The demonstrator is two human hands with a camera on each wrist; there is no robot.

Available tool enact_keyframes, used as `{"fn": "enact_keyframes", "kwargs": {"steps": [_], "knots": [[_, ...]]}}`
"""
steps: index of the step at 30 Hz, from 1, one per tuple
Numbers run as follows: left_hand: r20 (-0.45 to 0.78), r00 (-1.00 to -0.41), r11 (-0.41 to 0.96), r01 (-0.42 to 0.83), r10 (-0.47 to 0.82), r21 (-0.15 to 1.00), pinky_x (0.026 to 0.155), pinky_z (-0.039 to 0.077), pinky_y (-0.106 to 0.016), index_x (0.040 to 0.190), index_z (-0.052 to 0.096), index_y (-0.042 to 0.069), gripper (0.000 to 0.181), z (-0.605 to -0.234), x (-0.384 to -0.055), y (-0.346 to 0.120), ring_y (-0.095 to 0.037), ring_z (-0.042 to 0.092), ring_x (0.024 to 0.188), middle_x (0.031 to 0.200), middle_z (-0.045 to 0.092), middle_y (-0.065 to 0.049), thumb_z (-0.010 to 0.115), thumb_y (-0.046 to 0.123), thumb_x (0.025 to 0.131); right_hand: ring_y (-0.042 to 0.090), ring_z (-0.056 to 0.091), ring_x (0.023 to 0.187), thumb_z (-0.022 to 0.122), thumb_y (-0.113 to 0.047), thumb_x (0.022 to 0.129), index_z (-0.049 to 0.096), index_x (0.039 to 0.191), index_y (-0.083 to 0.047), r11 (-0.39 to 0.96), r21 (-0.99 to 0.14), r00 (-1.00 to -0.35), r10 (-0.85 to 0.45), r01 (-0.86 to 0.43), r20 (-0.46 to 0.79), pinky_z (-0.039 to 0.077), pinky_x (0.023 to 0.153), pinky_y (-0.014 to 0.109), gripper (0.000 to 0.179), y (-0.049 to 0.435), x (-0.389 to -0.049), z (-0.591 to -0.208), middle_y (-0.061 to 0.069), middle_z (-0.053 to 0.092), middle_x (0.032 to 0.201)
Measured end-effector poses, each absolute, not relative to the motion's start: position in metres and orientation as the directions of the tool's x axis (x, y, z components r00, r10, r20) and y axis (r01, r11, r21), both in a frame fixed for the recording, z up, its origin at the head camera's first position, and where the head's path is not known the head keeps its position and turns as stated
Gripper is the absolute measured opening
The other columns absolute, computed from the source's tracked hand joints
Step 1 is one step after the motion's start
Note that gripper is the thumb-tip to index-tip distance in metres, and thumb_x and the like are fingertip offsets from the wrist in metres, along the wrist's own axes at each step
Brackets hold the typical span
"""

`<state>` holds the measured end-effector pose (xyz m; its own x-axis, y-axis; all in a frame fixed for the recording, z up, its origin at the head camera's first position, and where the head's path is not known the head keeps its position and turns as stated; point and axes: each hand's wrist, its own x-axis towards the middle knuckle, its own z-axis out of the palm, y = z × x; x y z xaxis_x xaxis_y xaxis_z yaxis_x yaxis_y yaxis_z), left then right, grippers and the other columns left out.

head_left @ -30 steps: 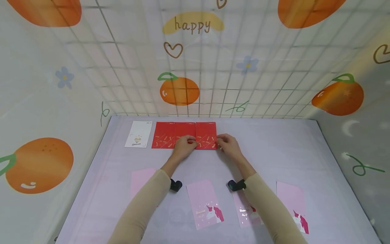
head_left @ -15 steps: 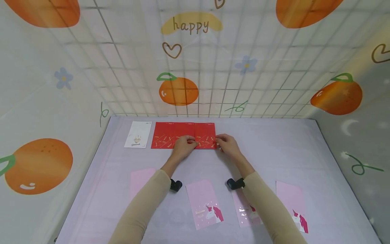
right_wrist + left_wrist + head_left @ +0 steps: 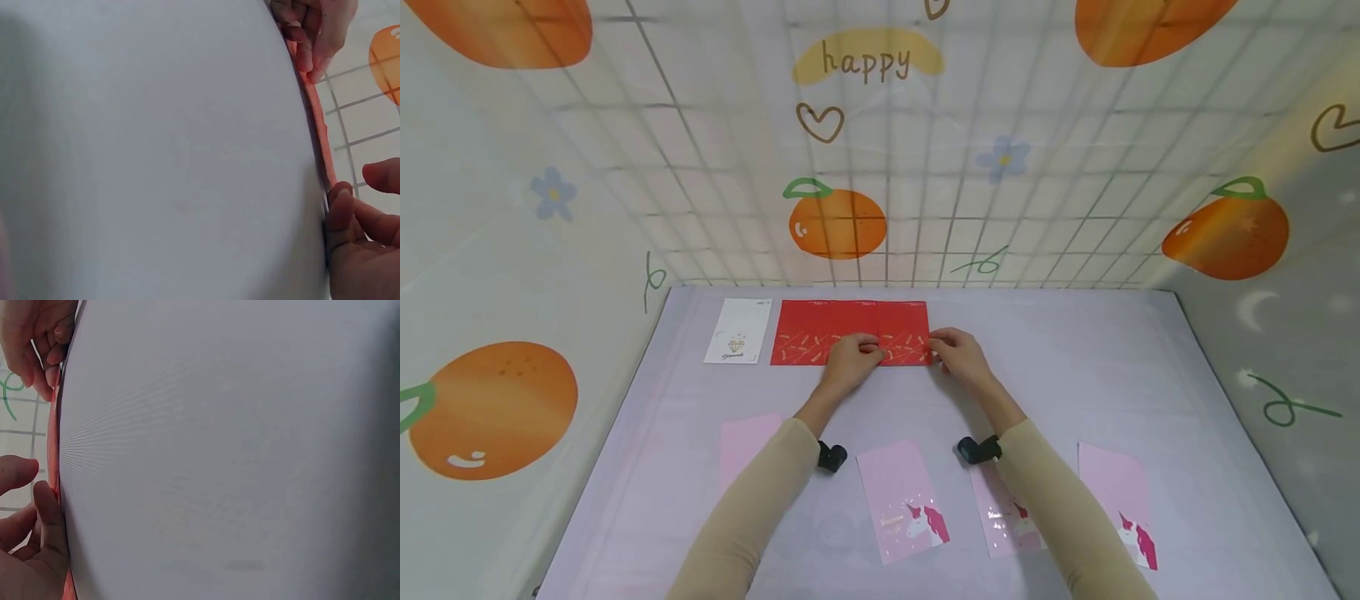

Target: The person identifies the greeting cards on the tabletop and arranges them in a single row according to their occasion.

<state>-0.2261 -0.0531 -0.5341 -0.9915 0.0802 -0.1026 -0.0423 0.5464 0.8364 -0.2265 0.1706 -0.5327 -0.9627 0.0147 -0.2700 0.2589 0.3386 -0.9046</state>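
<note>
Three red cards (image 3: 805,333) with gold streaks lie side by side near the table's back edge. My left hand (image 3: 852,357) covers part of the middle one, its fingertips at the seam with the rightmost red card (image 3: 904,321). My right hand (image 3: 962,357) has its fingertips at that card's right edge, so the card is held between both hands. In the left wrist view the red card (image 3: 54,440) shows as a thin strip between the left fingers (image 3: 49,506) and the other hand. The right wrist view shows the right hand (image 3: 369,244) at the strip's near end.
A white card (image 3: 737,332) with a gold diamond lies left of the red row. Nearer, several pink cards (image 3: 898,492) with unicorns are spread out, two partly under the sleeves. A printed cloth wall (image 3: 925,217) rises behind the table (image 3: 1060,367).
The thin gap between the rightmost red card and its neighbour has narrowed, so the row looks nearly continuous. Both hands stay at that card's sides; the whole view has shifted slightly.
</note>
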Motion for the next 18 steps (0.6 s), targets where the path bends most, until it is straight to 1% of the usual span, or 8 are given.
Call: {"fn": "enact_keyframes", "kwargs": {"steps": [10, 14, 18], "knots": [[-0.069, -0.993, 0.519, -0.011, 0.091, 0.855, 0.08, 0.056, -0.035, 0.121, 0.068, 0.007, 0.035, -0.535, -0.224, -0.054, -0.02, 0.064, 0.096, 0.106, 0.068, -0.003, 0.072, 0.026, 0.092, 0.027, 0.061, 0.085, 0.063, -0.025, 0.098, 0.061, 0.128, -0.008, 0.338, -0.904, -0.963, 0.028, 0.26, -0.267, 0.053, 0.07, 0.026, 0.034, 0.172, -0.226, -0.534, 0.009, 0.062, 0.113], [-0.045, -0.994, 0.503, 0.009, 0.096, 0.864, 0.073, 0.057, -0.032, 0.122, 0.067, 0.008, 0.035, -0.53, -0.22, -0.055, -0.017, 0.065, 0.088, 0.103, 0.067, 0.0, 0.072, 0.026, 0.093, 0.027, 0.061, 0.084, 0.061, -0.025, 0.099, 0.061, 0.127, -0.009, 0.345, -0.906, -0.967, 0.026, 0.247, -0.253, 0.053, 0.069, 0.027, 0.033, 0.172, -0.224, -0.53, 0.01, 0.063, 0.111], [0.0, -0.994, 0.486, 0.055, 0.112, 0.872, 0.068, 0.056, -0.031, 0.121, 0.068, 0.01, 0.033, -0.518, -0.213, -0.057, -0.016, 0.065, 0.079, 0.102, 0.067, 0.002, 0.072, 0.026, 0.093, 0.029, 0.061, 0.087, 0.06, -0.027, 0.1, 0.062, 0.128, -0.009, 0.356, -0.912, -0.978, 0.023, 0.202, -0.208, 0.054, 0.071, 0.032, 0.033, 0.172, -0.219, -0.521, 0.01, 0.062, 0.11]]}}
